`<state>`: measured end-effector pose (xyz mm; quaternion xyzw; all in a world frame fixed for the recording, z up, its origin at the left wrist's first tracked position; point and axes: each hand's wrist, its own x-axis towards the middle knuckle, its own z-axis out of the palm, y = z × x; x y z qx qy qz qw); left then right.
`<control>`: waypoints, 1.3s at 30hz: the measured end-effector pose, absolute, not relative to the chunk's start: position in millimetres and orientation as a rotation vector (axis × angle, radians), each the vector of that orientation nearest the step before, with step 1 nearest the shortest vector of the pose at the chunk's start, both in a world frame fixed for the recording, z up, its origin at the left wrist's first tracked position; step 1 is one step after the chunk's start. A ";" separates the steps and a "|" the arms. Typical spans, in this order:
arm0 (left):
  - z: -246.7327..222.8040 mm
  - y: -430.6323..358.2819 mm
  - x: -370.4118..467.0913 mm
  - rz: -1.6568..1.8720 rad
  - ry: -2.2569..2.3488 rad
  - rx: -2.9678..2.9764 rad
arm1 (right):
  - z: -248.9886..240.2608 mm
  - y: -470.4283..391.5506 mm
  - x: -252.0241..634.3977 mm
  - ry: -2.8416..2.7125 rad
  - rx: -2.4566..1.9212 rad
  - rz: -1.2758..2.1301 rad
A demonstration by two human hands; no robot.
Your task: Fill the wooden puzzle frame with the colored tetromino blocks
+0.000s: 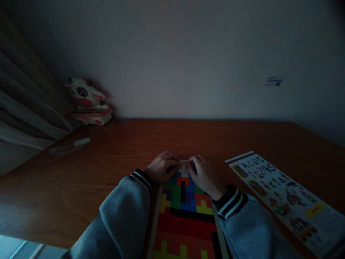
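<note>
A wooden puzzle tray [155, 230] lies in front of me, filled with coloured block pieces in red, yellow, green, blue and black. My left hand [163, 167] rests at the tray's far left corner, its fingers curled in and the thumb pointing toward the middle. Opposite it, my right hand [204, 176] bends over the far right corner with fingers curled down. Between the two sets of fingertips shows a pale patch [184, 169] at the tray's far end. Whatever the fingertips pinch is hidden by the hands and the dim light.
To the right lies a printed pattern sheet [285, 201] with coloured block figures. A white and red cow-shaped toy [88, 102] stands at the back left beside a curtain [27, 97]. A pale strip [82, 141] lies on the brown table [107, 154]. The wall [188, 72] rises behind.
</note>
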<state>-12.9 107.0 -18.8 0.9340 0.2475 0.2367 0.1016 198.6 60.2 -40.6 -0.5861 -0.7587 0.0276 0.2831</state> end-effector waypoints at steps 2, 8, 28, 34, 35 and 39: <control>-18.6 107.1 -13.0 0.706 0.723 2.751 | -40.6 60.8 200.2 -2.031 -1.535 0.106; -18.1 106.5 -13.3 0.711 0.727 2.739 | -40.2 59.0 203.7 -2.119 -1.485 0.113; -22.5 111.4 -11.5 0.762 0.756 2.692 | -41.3 68.8 208.1 -1.692 -1.344 0.501; -22.2 113.5 -11.5 0.892 0.918 2.603 | -40.9 79.0 220.2 -1.340 -1.332 0.645; -22.7 114.2 -11.2 0.944 0.956 2.527 | -41.0 81.6 223.1 -1.266 -1.319 0.660; -23.5 120.8 -11.0 1.233 1.104 1.812 | -38.9 92.6 235.6 -0.981 -1.228 0.716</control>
